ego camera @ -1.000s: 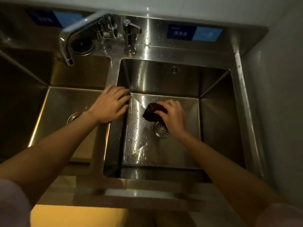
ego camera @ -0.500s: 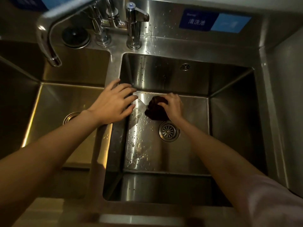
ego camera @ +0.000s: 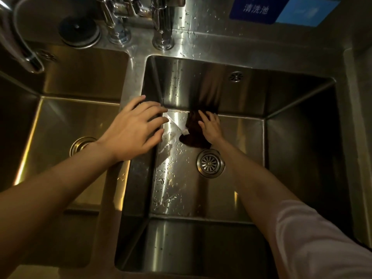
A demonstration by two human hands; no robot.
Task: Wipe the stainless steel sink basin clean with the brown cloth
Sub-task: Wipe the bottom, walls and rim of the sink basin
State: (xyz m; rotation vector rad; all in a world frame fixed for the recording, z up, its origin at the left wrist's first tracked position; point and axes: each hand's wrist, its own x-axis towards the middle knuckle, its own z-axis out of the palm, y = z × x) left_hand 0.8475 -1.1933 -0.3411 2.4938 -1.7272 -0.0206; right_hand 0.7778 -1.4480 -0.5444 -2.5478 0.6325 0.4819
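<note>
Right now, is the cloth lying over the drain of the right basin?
No, the cloth lies under the right hand at the basin's back edge, and the drain sits uncovered nearer the camera.

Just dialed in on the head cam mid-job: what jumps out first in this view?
The right hand presses a brown cloth flat on the floor of the right sink basin, at the back wall, just behind the round drain. The left hand rests spread on the divider between the two basins. Water droplets speckle the floor left of the drain.
</note>
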